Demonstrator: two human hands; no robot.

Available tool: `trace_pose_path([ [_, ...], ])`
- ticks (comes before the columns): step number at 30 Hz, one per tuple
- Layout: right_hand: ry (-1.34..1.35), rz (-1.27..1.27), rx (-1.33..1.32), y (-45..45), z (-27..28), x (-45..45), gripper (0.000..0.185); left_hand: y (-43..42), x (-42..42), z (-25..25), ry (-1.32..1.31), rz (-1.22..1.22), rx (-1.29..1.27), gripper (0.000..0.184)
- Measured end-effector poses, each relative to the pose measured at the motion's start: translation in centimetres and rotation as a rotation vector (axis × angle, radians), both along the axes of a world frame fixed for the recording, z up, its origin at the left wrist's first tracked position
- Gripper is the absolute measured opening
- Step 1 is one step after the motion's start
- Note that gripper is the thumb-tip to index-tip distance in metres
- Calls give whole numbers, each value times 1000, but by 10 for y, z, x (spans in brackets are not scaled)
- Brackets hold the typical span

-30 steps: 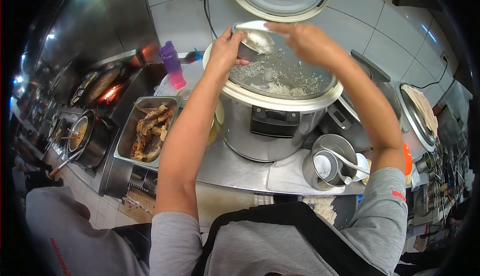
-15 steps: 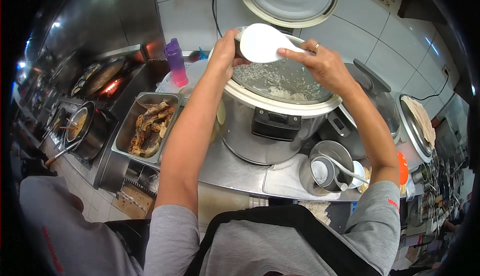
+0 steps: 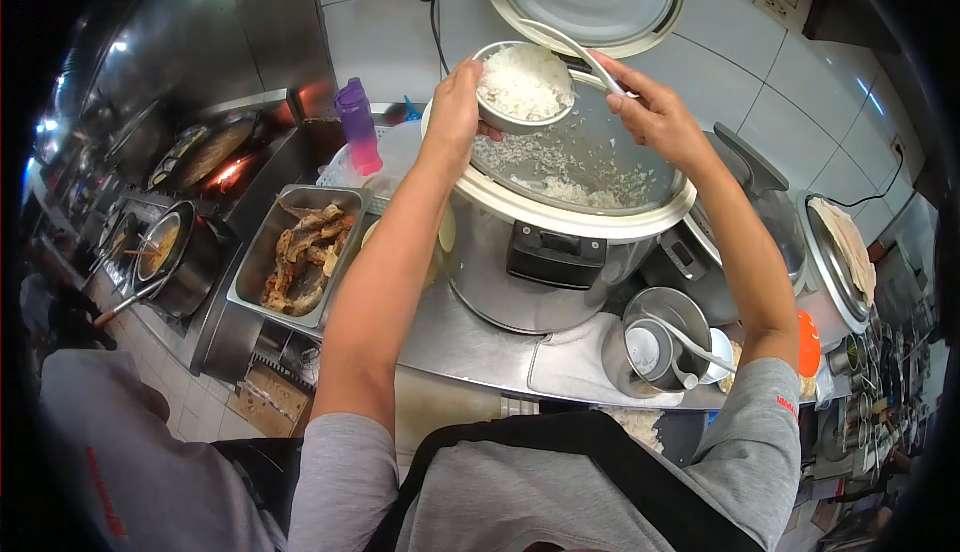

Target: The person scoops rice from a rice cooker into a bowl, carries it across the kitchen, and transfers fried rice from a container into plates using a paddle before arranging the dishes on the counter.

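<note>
My left hand (image 3: 455,112) grips a small metal bowl (image 3: 520,124) heaped with white rice (image 3: 525,82). The bowl is held above the far left rim of a large rice cooker (image 3: 590,222). My right hand (image 3: 655,112) holds a white rice paddle (image 3: 570,44) by its handle; its blade is edge-on at the bowl's far rim. Inside the cooker, rice (image 3: 580,190) lies near the front, with grains stuck to the inner wall.
A metal tray of fried pieces (image 3: 240,287), a purple-pink bottle (image 3: 358,132) and a lit stove (image 3: 230,174) are on the left. A metal pot (image 3: 615,352) with utensils stands front right. A cooker lid (image 3: 640,2) is behind. Another person's sleeve (image 3: 100,392) shows at lower left.
The paddle has turned from broad face up to edge-on and moved back, uncovering the bowl. Rice in the bowl now forms a higher heap than a second ago.
</note>
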State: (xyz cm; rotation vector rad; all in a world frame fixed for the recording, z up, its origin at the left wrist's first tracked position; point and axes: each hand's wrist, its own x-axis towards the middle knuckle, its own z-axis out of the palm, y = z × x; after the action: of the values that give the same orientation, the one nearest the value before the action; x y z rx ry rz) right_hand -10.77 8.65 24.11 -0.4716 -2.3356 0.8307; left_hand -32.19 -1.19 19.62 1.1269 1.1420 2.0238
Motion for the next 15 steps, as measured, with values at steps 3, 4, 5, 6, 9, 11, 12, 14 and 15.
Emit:
trace_pose_path([
  [3,20,21,204,-8,-20,-13,48,0,1,0,6,4,52,39],
  [4,32,61,342,-10,-27,-18,47,1,-1,-1,4,11,54,38],
  [5,-9,34,275,-10,-25,-18,48,1,-2,-4,3,16,52,37],
  [6,-47,4,212,-10,-15,-18,48,-1,-1,-4,-21,17,32,37],
  [9,208,-79,51,11,25,-20,45,-4,7,1,-68,20,0,39],
  [11,534,-198,261,65,59,-19,42,-6,10,3,-86,26,-6,40],
  [12,639,-320,391,92,81,-15,41,-5,9,3,-90,9,-21,39],
  [14,684,-376,253,166,112,-1,43,-4,7,1,-80,-20,-43,37],
  [15,689,-418,163,193,118,4,44,-3,6,1,-63,-34,-78,37],
])
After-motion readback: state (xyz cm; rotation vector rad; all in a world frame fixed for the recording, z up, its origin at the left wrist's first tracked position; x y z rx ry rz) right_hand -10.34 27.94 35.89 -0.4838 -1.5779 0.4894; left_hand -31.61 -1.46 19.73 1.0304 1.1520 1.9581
